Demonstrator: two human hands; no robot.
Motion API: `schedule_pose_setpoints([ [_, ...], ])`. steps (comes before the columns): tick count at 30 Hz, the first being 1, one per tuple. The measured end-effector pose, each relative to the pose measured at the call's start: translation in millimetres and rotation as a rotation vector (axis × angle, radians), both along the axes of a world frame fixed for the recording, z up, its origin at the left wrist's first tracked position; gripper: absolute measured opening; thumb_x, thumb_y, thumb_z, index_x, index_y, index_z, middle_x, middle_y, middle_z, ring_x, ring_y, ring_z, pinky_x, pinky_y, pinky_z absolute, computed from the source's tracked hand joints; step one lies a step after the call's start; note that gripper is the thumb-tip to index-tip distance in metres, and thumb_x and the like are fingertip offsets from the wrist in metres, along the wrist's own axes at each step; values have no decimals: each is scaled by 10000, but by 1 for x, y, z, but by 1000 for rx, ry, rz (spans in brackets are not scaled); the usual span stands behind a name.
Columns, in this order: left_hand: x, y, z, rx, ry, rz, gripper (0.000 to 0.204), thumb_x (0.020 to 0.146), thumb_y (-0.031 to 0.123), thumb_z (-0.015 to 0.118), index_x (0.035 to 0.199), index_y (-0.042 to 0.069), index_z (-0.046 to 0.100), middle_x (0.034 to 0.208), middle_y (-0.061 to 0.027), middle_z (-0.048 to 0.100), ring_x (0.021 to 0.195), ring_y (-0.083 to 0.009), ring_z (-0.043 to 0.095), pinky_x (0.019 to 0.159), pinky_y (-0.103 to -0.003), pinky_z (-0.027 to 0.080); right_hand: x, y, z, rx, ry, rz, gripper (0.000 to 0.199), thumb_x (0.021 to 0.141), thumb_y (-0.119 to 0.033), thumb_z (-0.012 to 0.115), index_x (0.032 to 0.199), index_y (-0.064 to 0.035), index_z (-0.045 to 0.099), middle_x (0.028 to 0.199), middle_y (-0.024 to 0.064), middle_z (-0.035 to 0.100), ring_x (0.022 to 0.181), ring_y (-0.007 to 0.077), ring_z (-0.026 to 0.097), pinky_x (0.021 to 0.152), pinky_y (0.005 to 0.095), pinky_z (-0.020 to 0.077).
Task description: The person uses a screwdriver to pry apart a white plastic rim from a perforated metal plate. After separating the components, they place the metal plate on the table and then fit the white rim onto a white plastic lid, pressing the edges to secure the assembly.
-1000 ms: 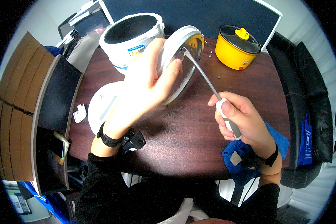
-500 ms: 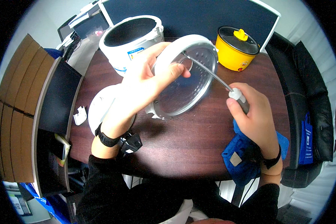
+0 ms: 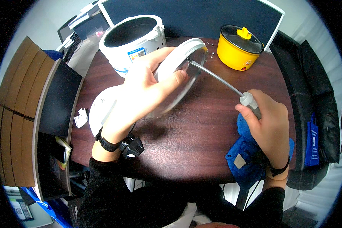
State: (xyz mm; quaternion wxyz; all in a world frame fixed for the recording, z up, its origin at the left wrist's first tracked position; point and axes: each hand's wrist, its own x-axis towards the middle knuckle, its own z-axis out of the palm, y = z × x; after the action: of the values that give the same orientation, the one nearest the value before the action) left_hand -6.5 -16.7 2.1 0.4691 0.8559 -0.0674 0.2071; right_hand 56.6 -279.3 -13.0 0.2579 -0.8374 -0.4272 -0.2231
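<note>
My left hand (image 3: pixel 146 81) grips a round white lid (image 3: pixel 180 52) with a silvery inner face, tilted up on its edge above the table. The thumb lies over the inner side. In my right hand (image 3: pixel 269 121) is a screwdriver (image 3: pixel 221 79) with a grey handle, fingers wrapped round it. Its long shaft slants up to the left, and the tip meets the lid near the rim. Whether it sits on a screw is too small to tell. Behind my left hand stands the white rice cooker body (image 3: pixel 112 57), open at the top.
At the back right stands a yellow electric pot (image 3: pixel 233 55) with a dark lid. Tiny screws (image 3: pixel 212 53) lie beside it. A white round part (image 3: pixel 99 108) rests under my left forearm, near a small white plastic piece (image 3: pixel 81 118). Blue cloth (image 3: pixel 241 146) lies beneath my right wrist.
The lid has turned more edge-on, so less of its inner face shows. My right hand has moved slightly right and down with the screwdriver, its tip still at the lid.
</note>
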Motion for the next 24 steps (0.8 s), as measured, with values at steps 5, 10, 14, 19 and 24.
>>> schedule_pose_setpoints([
  [5, 0, -4, -5, 231, -37, 128, 377, 861, 177, 680, 1159, -40, 602, 942, -136, 697, 860, -173, 657, 785, -306, 504, 1, 1, -1, -38, -42, -22, 299, 781, -221, 766, 945, -51, 583, 776, 136, 627, 625, 346, 611, 532, 395, 458],
  [10, 5, -9, -15, 268, -204, 154, 294, 847, 141, 627, 1082, -34, 599, 709, -201, 652, 585, -307, 661, 554, -360, 500, 2, 5, -3, -34, 6, -21, 281, 791, -228, 758, 923, -60, 575, 757, 143, 620, 629, 346, 613, 540, 409, 460],
  [14, 9, -8, -17, 267, -206, 182, 269, 850, 133, 622, 1060, -34, 597, 714, -205, 647, 613, -305, 670, 568, -366, 499, 4, 10, -10, -35, 126, 4, 261, 819, -257, 738, 901, -61, 586, 724, 150, 611, 627, 353, 613, 549, 429, 459],
  [19, 10, -7, -18, 234, -158, 187, 247, 847, 120, 620, 1038, -34, 591, 706, -211, 635, 635, -320, 669, 585, -380, 496, 16, 11, -9, -30, 460, 145, 244, 889, -268, 673, 849, -40, 595, 645, 118, 593, 567, 309, 588, 513, 388, 431],
  [24, 7, -6, -16, 267, -184, 192, 246, 845, 124, 623, 1027, -36, 586, 708, -222, 629, 643, -347, 663, 594, -392, 495, 36, 8, 0, -63, 1197, 313, 285, 983, -303, 546, 909, -36, 611, 582, 1, 530, 454, 101, 480, 431, 265, 340],
])
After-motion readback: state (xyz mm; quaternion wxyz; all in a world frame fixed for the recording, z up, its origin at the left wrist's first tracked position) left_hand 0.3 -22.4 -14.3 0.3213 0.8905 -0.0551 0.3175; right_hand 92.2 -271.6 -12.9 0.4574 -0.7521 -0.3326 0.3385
